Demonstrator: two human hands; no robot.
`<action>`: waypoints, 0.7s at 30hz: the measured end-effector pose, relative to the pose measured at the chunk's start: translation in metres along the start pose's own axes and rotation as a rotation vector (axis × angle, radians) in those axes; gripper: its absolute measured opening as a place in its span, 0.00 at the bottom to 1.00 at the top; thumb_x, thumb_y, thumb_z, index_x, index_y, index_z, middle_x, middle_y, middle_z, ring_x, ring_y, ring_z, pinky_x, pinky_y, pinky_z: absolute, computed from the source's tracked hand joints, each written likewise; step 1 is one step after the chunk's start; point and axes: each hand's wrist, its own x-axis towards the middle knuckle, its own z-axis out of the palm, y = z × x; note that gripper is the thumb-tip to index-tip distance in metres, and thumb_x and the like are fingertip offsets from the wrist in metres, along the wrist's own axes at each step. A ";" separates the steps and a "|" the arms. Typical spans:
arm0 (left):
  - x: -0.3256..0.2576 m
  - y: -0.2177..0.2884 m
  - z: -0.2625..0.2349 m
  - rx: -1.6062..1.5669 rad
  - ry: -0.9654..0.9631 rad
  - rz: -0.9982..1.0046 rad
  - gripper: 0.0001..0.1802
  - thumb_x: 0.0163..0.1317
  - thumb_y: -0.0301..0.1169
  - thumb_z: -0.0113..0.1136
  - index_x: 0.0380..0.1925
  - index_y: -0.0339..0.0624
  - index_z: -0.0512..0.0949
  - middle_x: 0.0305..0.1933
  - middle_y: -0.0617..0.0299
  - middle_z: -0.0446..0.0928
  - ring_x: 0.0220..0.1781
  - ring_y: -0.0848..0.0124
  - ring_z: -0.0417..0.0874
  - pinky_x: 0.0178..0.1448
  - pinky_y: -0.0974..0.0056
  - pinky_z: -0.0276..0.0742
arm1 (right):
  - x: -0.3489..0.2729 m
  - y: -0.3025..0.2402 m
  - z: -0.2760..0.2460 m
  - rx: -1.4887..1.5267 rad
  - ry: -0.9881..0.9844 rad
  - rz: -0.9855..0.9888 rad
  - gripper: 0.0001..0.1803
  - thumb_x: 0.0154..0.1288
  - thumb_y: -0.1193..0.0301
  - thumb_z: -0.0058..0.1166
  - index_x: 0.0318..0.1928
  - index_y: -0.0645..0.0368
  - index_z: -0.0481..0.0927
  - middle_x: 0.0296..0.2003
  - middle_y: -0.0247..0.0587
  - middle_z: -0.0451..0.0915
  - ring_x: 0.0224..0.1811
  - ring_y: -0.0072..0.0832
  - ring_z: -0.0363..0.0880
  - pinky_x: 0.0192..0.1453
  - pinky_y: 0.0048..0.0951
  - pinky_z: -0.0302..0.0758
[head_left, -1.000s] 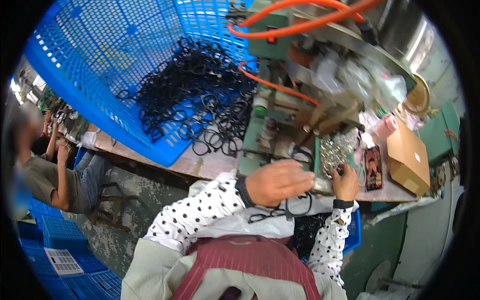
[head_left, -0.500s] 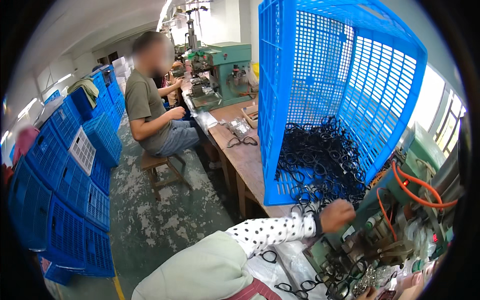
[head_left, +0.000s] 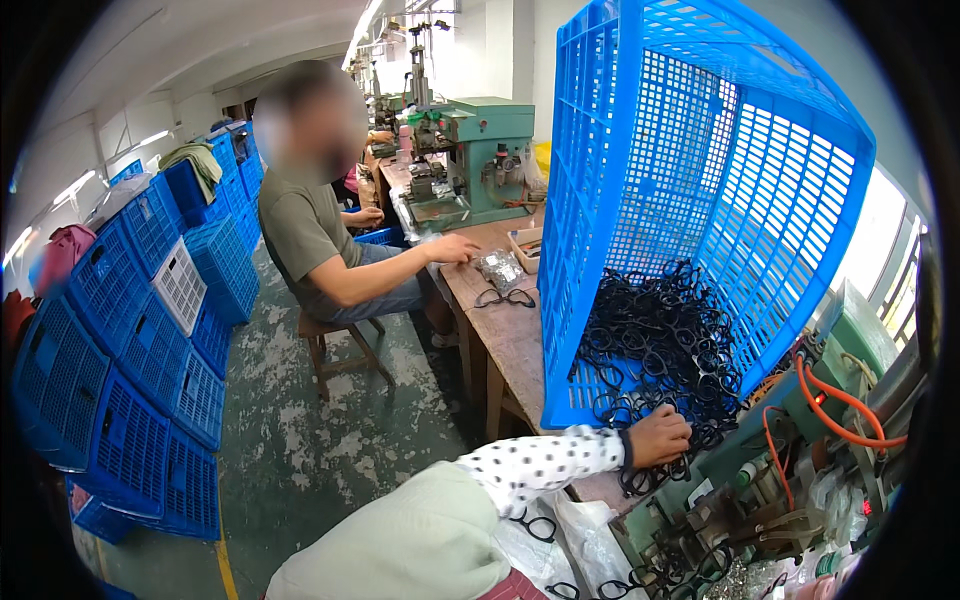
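Left hand at the edge of a tangled heap of black frames, in the head view.
In the head view, the left hand has its fingers bent downward and touches thin, rounded black eyeglass frames; whether it grips one cannot be told, and the right hand is out of view. The frames lie just beyond the hand, loosely heaped in a blue plastic basket with lattice walls, and some spill out beneath the fingers. Behind the wrist is a soft white sleeve with dark dots. Nearer to the body than the hand, one round-rimmed frame rests on crinkled, whitish plastic sheeting. To the right of the hand, a smooth orange tube curves in a loop.
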 end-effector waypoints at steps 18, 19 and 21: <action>-0.087 0.036 -0.009 0.010 -0.506 -0.655 0.11 0.65 0.34 0.50 0.31 0.39 0.77 0.31 0.44 0.77 0.34 0.48 0.80 0.37 0.44 0.73 | 0.033 -0.080 0.018 0.602 -0.374 0.354 0.11 0.54 0.79 0.61 0.40 0.67 0.85 0.36 0.41 0.85 0.37 0.25 0.81 0.43 0.25 0.76; -0.055 0.050 -0.030 -0.076 -0.367 -0.960 0.13 0.68 0.37 0.49 0.32 0.39 0.75 0.33 0.42 0.77 0.32 0.47 0.80 0.35 0.47 0.74 | 0.034 -0.100 0.015 0.613 -0.413 0.369 0.12 0.54 0.78 0.62 0.41 0.67 0.85 0.36 0.41 0.85 0.37 0.25 0.81 0.45 0.24 0.76; -0.021 0.065 -0.048 -0.458 -0.088 -0.928 0.09 0.68 0.32 0.54 0.38 0.37 0.75 0.27 0.51 0.76 0.24 0.63 0.79 0.31 0.63 0.73 | 0.036 -0.139 -0.006 0.651 -0.386 0.239 0.11 0.55 0.80 0.60 0.41 0.65 0.85 0.33 0.40 0.83 0.35 0.24 0.79 0.42 0.22 0.73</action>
